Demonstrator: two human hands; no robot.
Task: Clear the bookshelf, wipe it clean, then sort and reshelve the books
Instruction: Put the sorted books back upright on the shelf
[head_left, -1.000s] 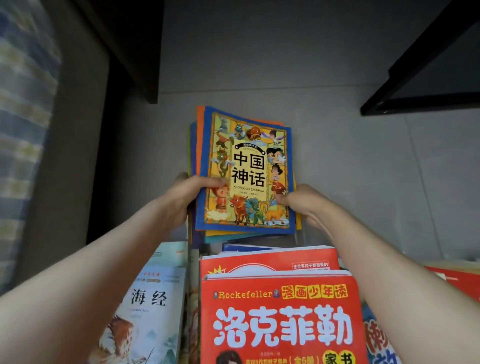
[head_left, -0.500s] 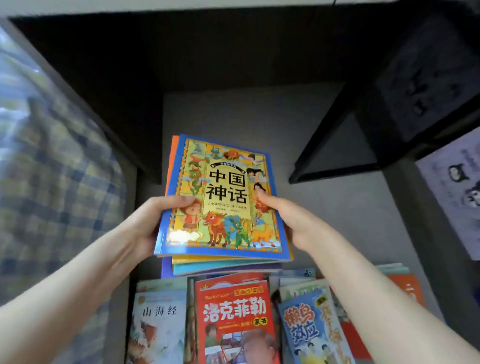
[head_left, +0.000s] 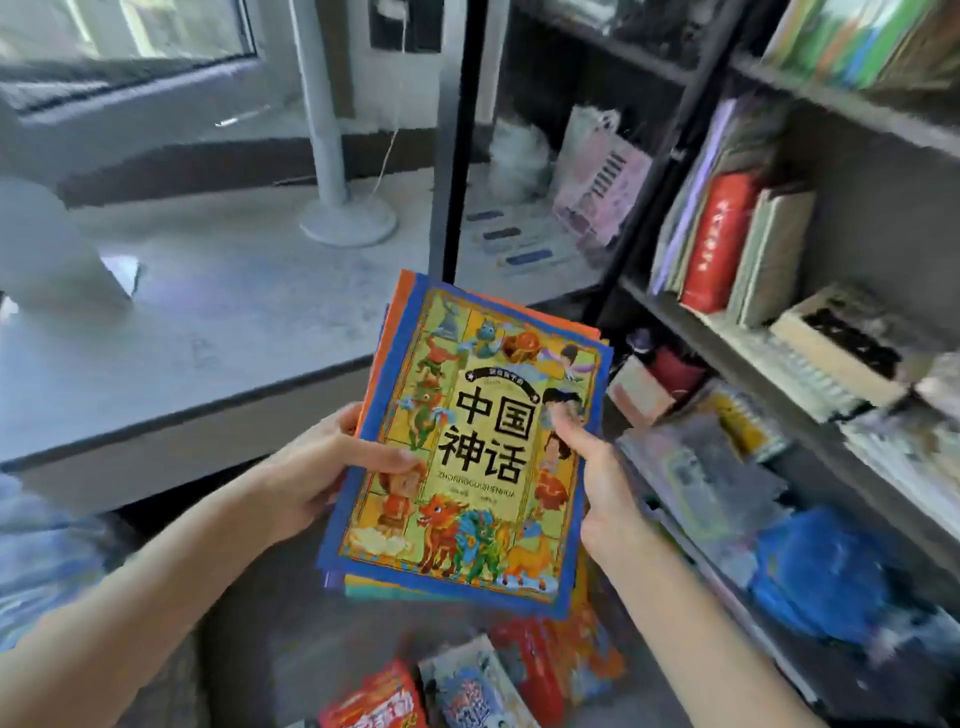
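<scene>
I hold a small stack of picture books (head_left: 478, 447) in mid-air at the centre of the view; the top cover is yellow with a blue border and cartoon animals. My left hand (head_left: 322, 467) grips the stack's left edge, thumb on the cover. My right hand (head_left: 592, 478) grips the right edge, thumb lying on the cover. The dark bookshelf (head_left: 727, 343) stands to the right, its shelves holding upright and leaning books, among them a red book (head_left: 717, 244). More books (head_left: 467, 686) lie on the floor below the stack.
A grey ledge (head_left: 208, 322) spreads to the left under a window, with a white fan stand (head_left: 343, 208) on it. A pale paper bag (head_left: 597, 176) and fluffy white thing sit behind a black post. A blue item (head_left: 821, 571) lies on the lower shelf.
Both hands have lifted the stack up off the floor pile, and the view has swung upward and right, bringing the ledge, the window and the filled shelves into sight.
</scene>
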